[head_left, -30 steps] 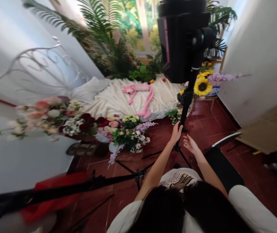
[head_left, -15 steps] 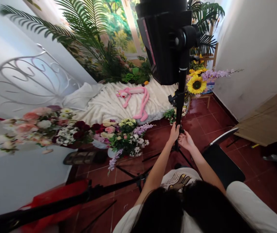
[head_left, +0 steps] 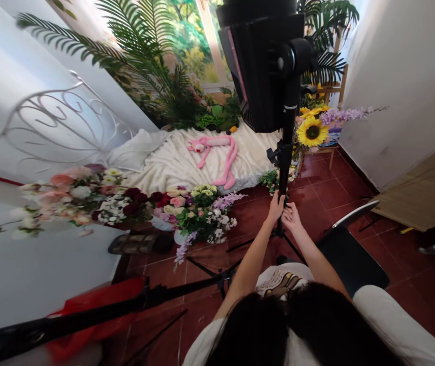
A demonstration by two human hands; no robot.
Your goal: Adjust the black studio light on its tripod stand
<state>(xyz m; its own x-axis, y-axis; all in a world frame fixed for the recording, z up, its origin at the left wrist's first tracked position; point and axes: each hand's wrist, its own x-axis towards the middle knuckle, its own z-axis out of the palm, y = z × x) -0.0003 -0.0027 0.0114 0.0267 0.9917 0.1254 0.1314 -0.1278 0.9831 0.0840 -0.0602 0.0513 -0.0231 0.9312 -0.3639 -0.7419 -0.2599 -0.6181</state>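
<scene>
A black light stand (head_left: 285, 152) rises in front of me, with a large black studio light (head_left: 257, 71) mounted at its top. My left hand (head_left: 277, 207) is wrapped round the stand's pole, low down, from its left side. Close by on the right, my right hand (head_left: 290, 215) has its fingers curled in at a small knob on the pole, which they mostly cover. Another clamp knob (head_left: 273, 155) sticks out higher up the pole. The stand's legs (head_left: 292, 245) spread on the red tiles below.
A bed with a cream blanket (head_left: 179, 160) bears a pink plush toy (head_left: 213, 145). Flower arrangements (head_left: 198, 213) stand before it. A second black stand (head_left: 172, 292) crosses the lower left. A black folding chair (head_left: 350, 259) is at the right, and sunflowers (head_left: 312, 131) stand behind the pole.
My right hand's fingers have closed in against the pole, where they were looser before. My left hand keeps its grip. The whole view has shifted slightly.
</scene>
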